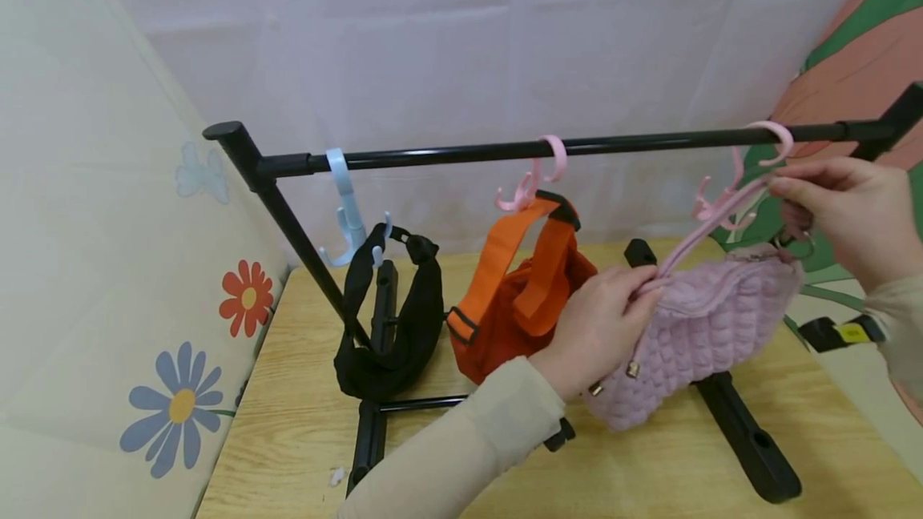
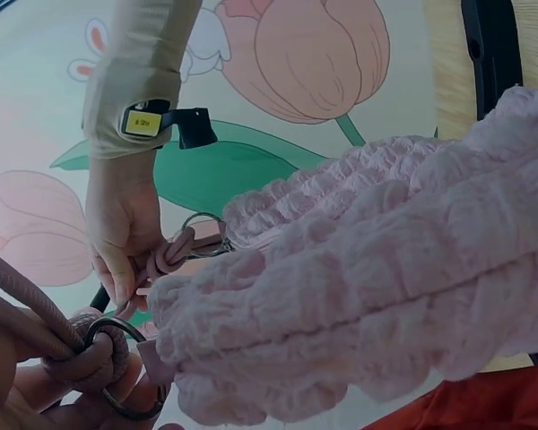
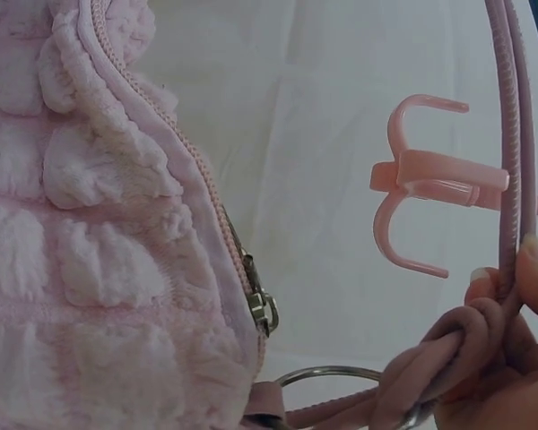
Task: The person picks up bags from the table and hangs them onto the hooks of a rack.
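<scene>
A pink quilted handbag (image 1: 710, 311) hangs tilted between my two hands, in front of the right part of the rack. My left hand (image 1: 602, 327) grips the left end of its thin pink strap (image 1: 703, 231). Up by the rail, my right hand (image 1: 851, 203) pinches the strap's other end, close to a pink hook (image 1: 721, 203) on the rail. The right wrist view shows the strap passing beside that hook (image 3: 421, 184), with a knot and metal ring (image 3: 332, 372) below the fingers. A zipper (image 3: 262, 309) runs along the bag's top.
A black rail (image 1: 447, 154) spans the rack. On its left, a black bag (image 1: 425, 327) hangs from a light blue hook (image 1: 346, 215). An orange bag (image 1: 497, 319) hangs from the middle pink hook (image 1: 551, 158). The rack's feet (image 1: 750, 439) stand on a wooden table (image 1: 288, 423).
</scene>
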`<state>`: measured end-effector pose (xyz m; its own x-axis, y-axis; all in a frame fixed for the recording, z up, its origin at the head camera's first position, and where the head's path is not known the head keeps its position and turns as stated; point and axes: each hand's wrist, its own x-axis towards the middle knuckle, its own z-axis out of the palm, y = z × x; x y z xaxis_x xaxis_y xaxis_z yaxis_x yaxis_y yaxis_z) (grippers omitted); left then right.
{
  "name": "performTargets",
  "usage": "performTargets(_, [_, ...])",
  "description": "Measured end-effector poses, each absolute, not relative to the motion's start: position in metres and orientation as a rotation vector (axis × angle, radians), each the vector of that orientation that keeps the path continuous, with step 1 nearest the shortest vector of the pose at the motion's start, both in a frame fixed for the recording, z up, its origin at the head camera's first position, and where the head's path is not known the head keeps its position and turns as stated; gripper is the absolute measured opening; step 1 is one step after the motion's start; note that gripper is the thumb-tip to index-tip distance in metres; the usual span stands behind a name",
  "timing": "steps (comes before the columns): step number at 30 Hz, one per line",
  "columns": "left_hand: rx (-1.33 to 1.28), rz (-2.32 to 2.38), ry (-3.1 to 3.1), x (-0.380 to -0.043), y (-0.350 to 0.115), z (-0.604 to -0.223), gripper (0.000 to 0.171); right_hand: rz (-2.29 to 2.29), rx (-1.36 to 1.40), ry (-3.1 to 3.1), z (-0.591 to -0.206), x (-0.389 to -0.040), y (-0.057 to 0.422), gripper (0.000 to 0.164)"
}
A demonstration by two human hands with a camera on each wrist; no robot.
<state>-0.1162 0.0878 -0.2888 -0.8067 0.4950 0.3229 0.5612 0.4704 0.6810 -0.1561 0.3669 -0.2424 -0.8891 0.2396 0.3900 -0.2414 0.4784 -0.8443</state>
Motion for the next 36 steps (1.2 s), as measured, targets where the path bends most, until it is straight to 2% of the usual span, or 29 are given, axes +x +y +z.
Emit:
performTargets(12, [-0.943, -1.251, -2.535, -0.116, 0.084, -0.285, 0.033, 1.371, 0.024, -2.24, -0.243, -0.156, 0.364, 0.015])
performTargets(22, [-0.912, -1.249, -2.449, -0.119, 0.081, -0.281, 0.031, 1.329, -0.088, -2.256, -0.243, -0.147, 0.356, 0.012])
performTargets(36, [-0.799, -1.352, -2.331, -0.128, 0.083, -0.284, 0.033, 1.24, 0.081, -2.152, -0.247, -0.135, 0.34, 0.009])
